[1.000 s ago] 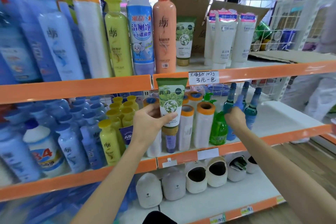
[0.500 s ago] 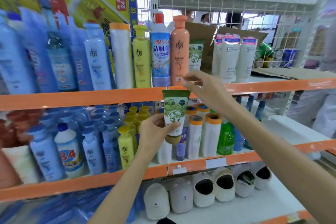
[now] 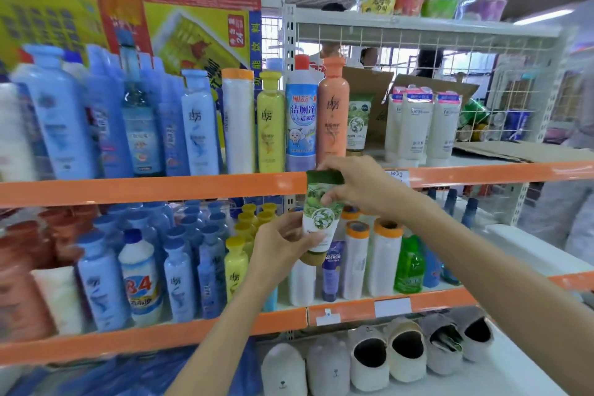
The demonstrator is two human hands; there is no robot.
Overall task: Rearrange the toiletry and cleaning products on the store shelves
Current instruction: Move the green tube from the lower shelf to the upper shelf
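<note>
Change: a second ago your right hand (image 3: pixel 363 190) was down among the bottles on the middle shelf; half a second ago it was crossing over, fingers spread. Now it has arrived on the green tube (image 3: pixel 321 219).
Left hand: your left hand (image 3: pixel 283 244) grips the tube's lower half near the cap, as it did before.
Right hand: it pinches the crimped dark-green top edge of the tube between thumb and fingers.
Tube position: cap down, upright with a slight tilt, held in front of the orange shelf edge (image 3: pixel 160 190), between the upper and middle shelves, resting on neither.
Meaning: with two hands on it, you look ready to lift it upward. A matching green tube (image 3: pixel 356 120) stands on the upper shelf beside the peach bottle (image 3: pixel 332 116), so that spot is the likely home.
Readable writing: the blue cleaner bottle (image 3: pixel 300 119) reads 洁厕净; the white bottle (image 3: pixel 141 283) on the middle shelf shows "84"; the white tubes (image 3: pixel 421 125) show "Facial". The small purple tube (image 3: pixel 332 270) reads 高保湿.
Unreadable: the handwritten price tag (image 3: pixel 397 175) behind your right wrist is mostly covered; the brand roundel on the held tube is too blurred.
</note>
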